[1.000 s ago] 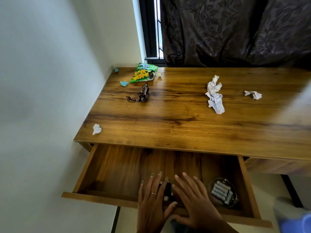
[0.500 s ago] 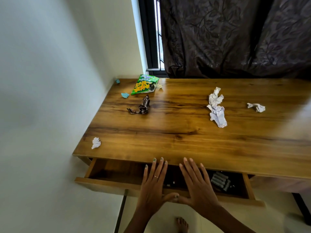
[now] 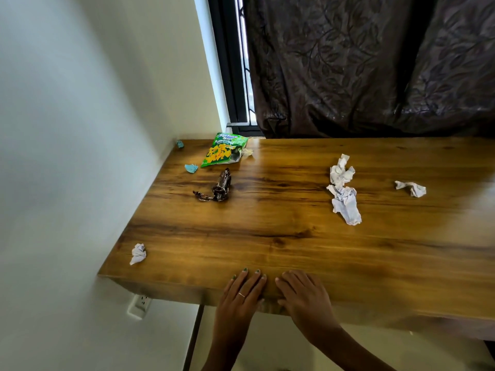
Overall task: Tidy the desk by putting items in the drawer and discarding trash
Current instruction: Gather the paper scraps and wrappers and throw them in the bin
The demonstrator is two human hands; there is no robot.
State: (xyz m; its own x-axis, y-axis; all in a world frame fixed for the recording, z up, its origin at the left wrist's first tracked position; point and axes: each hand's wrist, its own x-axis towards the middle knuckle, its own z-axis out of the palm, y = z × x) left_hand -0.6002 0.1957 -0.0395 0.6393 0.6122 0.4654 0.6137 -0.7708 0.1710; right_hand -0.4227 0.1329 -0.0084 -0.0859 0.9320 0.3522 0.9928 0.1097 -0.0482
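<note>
Drawer (image 3: 267, 307): pushed in, front flush under the tabletop (image 3: 281, 236) near edge, long axis left-right.
Left hand (image 3: 242, 297): fingers straight, pressing the drawer front, holding nothing.
Right hand (image 3: 302, 295): same, flat, just beside.
Snack bag (image 3: 223, 149): at 11 o'clock, long axis pointing away.

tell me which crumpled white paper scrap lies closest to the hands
The small crumpled white paper ball near the desk's front left corner; the long wad and the right-hand scrap lie farther back.

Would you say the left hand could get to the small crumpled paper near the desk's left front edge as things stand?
Probably yes. The left hand rests flat at the desk front edge and holds nothing, and only bare wood lies between it and the small crumpled paper to its left.
</note>
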